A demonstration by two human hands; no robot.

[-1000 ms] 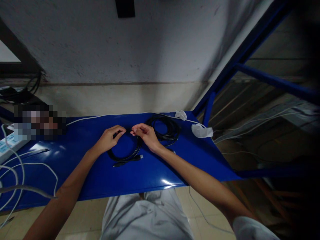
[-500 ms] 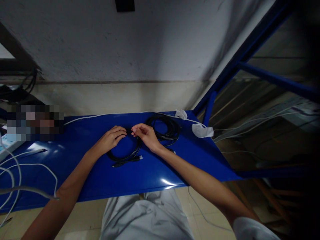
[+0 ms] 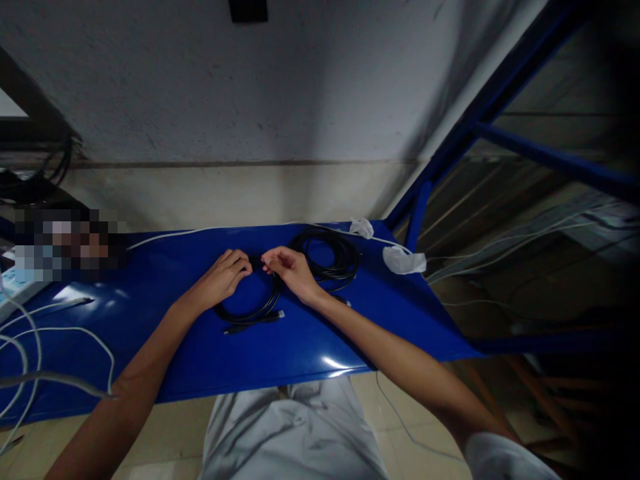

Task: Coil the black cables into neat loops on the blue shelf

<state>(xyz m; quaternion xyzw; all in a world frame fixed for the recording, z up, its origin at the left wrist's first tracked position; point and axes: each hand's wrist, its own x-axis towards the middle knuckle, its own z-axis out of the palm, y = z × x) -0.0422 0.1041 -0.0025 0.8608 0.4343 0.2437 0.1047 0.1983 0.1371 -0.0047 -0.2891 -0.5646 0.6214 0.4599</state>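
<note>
A coiled black cable point(image 3: 250, 319) lies on the blue table point(image 3: 200, 373), its two plug ends at the near side of the loop. My left hand point(image 3: 227, 277) is closed on the far left part of this coil, fingers bent over it. At the far right part of the same coil, my right hand point(image 3: 290, 268) pinches the cable between thumb and fingers. A short stretch of black cable shows between the two hands. Just right of my right hand rests a larger black cable coil point(image 3: 345, 267), partly covered by that hand.
Crumpled white plastic pieces point(image 3: 404, 261) sit at the table's right end. A white cable point(image 3: 170, 235) runs along the back edge by the wall. More white cables point(image 3: 65, 328) loop at the left, near a power strip point(image 3: 20, 293). Blue frame bars point(image 3: 420, 207) rise at right.
</note>
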